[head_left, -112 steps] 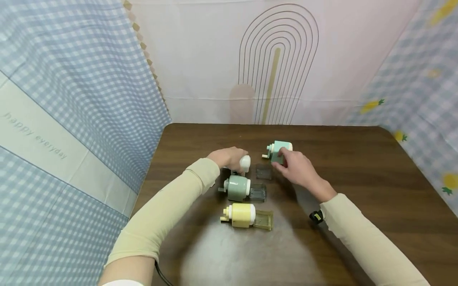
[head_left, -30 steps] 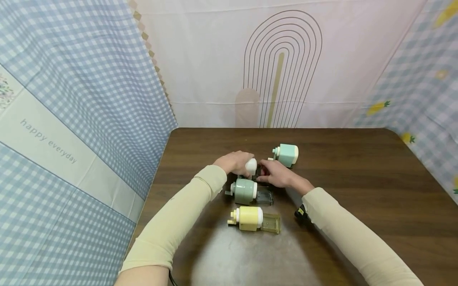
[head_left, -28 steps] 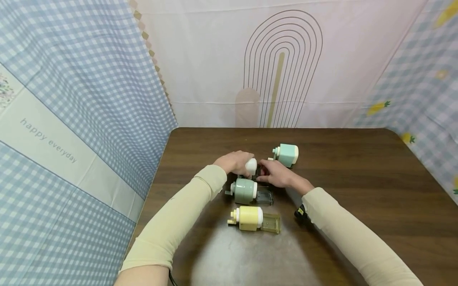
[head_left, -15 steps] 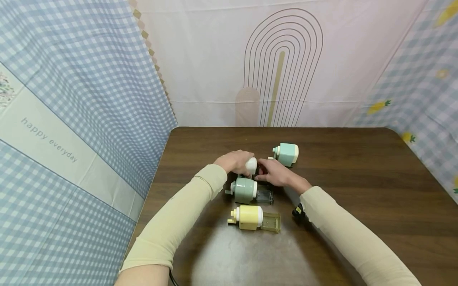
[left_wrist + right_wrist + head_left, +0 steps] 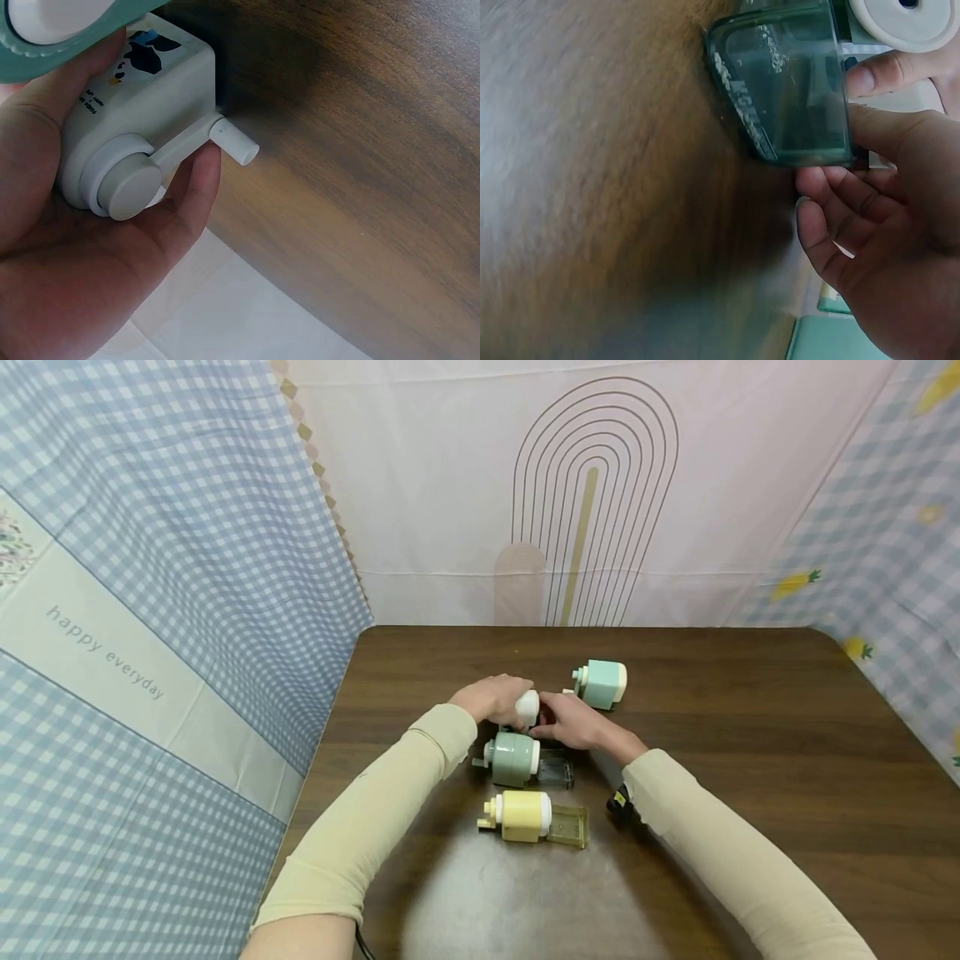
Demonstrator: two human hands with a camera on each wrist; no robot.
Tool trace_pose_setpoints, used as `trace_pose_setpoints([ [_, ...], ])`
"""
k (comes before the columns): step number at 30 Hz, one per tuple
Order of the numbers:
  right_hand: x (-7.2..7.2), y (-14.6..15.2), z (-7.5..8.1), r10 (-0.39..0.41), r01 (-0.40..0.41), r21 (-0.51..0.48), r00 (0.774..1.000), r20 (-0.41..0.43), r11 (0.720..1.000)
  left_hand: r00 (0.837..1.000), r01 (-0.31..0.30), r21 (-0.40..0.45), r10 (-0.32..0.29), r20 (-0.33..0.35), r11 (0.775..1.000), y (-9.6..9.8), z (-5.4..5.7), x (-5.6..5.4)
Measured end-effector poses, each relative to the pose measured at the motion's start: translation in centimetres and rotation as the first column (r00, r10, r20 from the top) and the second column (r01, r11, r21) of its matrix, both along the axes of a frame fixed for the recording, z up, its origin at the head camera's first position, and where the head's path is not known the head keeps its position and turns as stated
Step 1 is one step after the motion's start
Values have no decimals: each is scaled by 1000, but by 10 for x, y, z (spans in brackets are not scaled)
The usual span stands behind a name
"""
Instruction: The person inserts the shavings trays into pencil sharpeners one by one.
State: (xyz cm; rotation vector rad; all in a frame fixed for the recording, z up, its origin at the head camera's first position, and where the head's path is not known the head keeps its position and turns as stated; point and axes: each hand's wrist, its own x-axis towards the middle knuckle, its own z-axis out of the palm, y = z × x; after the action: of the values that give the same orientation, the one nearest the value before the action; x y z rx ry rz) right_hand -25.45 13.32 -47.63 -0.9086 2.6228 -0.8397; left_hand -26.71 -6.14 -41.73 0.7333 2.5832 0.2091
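Note:
My left hand (image 5: 491, 700) grips a white crank pencil sharpener (image 5: 180, 82), its crank handle (image 5: 236, 141) sticking out past my fingers. Close against the sharpener's white front end, my right hand (image 5: 572, 720) has its fingers curled at a dark drawer, mostly hidden by the hand. Just nearer lies a grey-green pencil sharpener (image 5: 513, 758), whose see-through drawer (image 5: 795, 97) is pulled out and covers part of my right hand's work in the right wrist view.
Nearer me lies a yellow pencil sharpener (image 5: 521, 816) with its amber drawer (image 5: 567, 827) out. A mint pencil sharpener (image 5: 602, 683) stands behind my right hand. Patterned cloth hangs behind and beside the brown table (image 5: 750, 727).
My right hand has left the mint sharpener and come to the white one's drawer. Over the last second it has crept left, closer to the sharpener; my left hand keeps its grip.

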Motion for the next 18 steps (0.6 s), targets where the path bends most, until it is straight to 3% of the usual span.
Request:
trace_pose_setpoints([
  [7, -1, -2, 0, -16, 16, -3, 1000, 27, 1000, 1000, -16, 11, 15, 11, 1000, 1, 0, -1],
  [18, 4, 1, -2, -27, 31, -46, 997, 75, 998, 1000, -12, 8, 12, -26, 1000, -3, 0, 5],
])
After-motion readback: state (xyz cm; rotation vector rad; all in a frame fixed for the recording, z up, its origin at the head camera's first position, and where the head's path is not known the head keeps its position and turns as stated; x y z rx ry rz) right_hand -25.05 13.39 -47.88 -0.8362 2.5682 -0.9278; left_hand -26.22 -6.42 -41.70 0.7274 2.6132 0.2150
